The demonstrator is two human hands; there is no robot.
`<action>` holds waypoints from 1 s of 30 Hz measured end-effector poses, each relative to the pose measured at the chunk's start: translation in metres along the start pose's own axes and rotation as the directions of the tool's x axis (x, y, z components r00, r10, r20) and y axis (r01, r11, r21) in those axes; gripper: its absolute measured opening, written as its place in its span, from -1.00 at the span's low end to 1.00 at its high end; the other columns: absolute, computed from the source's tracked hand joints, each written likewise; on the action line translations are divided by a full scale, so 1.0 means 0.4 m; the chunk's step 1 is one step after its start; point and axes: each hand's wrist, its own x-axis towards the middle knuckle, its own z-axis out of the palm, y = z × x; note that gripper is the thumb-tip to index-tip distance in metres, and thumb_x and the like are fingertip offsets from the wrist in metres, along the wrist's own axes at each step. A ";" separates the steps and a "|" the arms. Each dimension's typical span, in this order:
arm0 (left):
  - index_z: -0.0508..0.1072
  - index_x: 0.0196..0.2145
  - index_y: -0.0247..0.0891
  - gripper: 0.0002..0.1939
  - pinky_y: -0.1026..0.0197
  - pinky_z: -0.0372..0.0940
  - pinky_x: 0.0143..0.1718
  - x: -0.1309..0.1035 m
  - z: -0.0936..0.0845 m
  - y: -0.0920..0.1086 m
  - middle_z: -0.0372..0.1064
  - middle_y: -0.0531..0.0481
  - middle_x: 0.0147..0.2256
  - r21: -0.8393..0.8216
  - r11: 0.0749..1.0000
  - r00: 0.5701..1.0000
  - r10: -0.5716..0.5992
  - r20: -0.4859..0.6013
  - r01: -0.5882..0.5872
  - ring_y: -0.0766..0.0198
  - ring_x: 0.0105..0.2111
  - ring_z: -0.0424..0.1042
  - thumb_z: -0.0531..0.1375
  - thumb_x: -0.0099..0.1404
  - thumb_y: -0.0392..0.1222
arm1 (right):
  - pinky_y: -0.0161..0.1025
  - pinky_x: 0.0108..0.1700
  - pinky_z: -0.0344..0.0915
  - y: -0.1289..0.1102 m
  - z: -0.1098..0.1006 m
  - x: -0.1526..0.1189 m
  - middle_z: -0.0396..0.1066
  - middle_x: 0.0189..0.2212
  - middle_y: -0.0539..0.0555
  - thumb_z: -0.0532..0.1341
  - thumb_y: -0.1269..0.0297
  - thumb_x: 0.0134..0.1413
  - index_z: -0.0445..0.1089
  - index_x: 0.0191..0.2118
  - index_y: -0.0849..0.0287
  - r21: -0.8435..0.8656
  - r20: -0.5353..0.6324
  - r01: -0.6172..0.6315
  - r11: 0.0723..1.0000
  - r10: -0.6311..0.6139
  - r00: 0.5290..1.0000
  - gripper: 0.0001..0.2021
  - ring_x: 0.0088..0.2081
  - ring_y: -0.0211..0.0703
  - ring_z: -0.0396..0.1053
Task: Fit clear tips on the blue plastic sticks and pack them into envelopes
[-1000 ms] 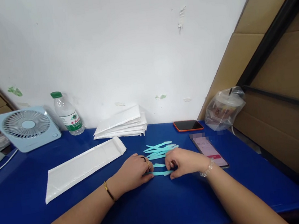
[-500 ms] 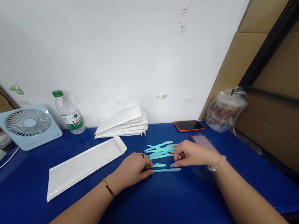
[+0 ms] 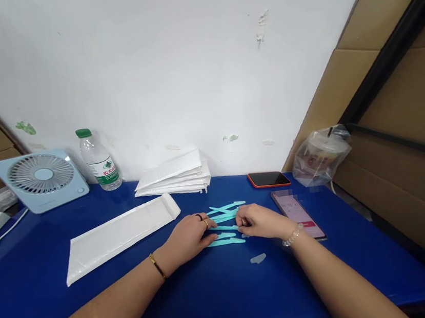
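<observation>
Several turquoise eyebrow razors [image 3: 225, 214] lie crossed in a small pile on the blue table. My left hand [image 3: 193, 236] is closed at the left end of one eyebrow razor [image 3: 224, 227], just in front of the pile. At that razor's other end, my right hand [image 3: 257, 221] has its fingers pinched together; what is between the fingertips is mostly hidden. Nearer to me, two more razors [image 3: 228, 241] lie side by side below my left fingertips. A loose translucent blade cap [image 3: 258, 258] rests on the table below my right hand.
A white padded envelope [image 3: 121, 235] lies to the left, and a stack of them [image 3: 173, 173] sits by the wall. Behind are a fan [image 3: 42, 180] and a water bottle [image 3: 99, 160]. Two phones [image 3: 299, 215] [image 3: 269, 178] and a bagged cup [image 3: 320, 156] are on the right.
A translucent cap now lies loose on the table, and the front razor is without its cap. Both hands have moved up to another razor, my right hand also leftward, uncovering more of the phone.
</observation>
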 end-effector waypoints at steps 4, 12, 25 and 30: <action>0.45 -0.31 -0.22 -0.74 0.26 0.19 -0.27 0.005 0.002 -0.006 0.40 0.00 -0.36 -0.050 0.999 1.000 0.014 0.029 -0.012 0.28 -0.32 0.37 -0.02 0.37 -0.16 | -0.38 -0.43 0.09 -0.013 -0.001 0.001 0.34 -0.49 0.00 0.19 0.35 0.05 0.38 -0.42 0.21 0.047 0.005 0.049 0.998 -0.049 0.999 -0.92 -0.44 -0.29 0.24; 0.43 -0.43 -0.25 -0.78 0.30 0.17 -0.38 0.007 0.005 -0.020 0.36 0.02 -0.41 -0.115 0.992 0.997 -0.046 0.057 0.052 0.32 -0.41 0.34 0.05 0.29 -0.19 | -0.39 -0.47 0.11 -0.001 -0.028 -0.016 0.40 -0.49 0.01 0.18 0.41 0.00 0.41 -0.42 0.22 0.095 0.067 -0.022 0.995 0.016 0.998 -0.94 -0.48 -0.29 0.27; 0.45 -0.25 -0.18 -0.80 0.30 0.17 -0.42 0.003 0.002 -0.011 0.36 0.03 -0.38 -0.185 0.977 0.993 -0.087 0.077 0.101 0.29 -0.39 0.33 0.10 0.25 -0.08 | -0.36 -0.40 0.14 0.069 -0.041 -0.017 0.39 -0.42 0.03 0.21 0.38 -0.07 0.40 -0.40 0.20 -0.036 -0.127 -0.143 0.989 0.137 0.982 -0.95 -0.43 -0.26 0.30; 0.44 -0.21 -0.19 -0.79 0.29 0.20 -0.38 0.004 0.004 -0.014 0.37 0.00 -0.29 -0.153 0.984 0.996 -0.088 0.027 0.091 0.28 -0.35 0.36 0.08 0.28 -0.11 | -0.35 -0.47 0.04 0.055 -0.019 -0.006 0.37 -0.43 0.03 0.21 0.41 -0.16 0.36 -0.49 0.19 -0.179 -0.126 -0.175 0.968 0.154 0.980 -0.98 -0.47 -0.27 0.25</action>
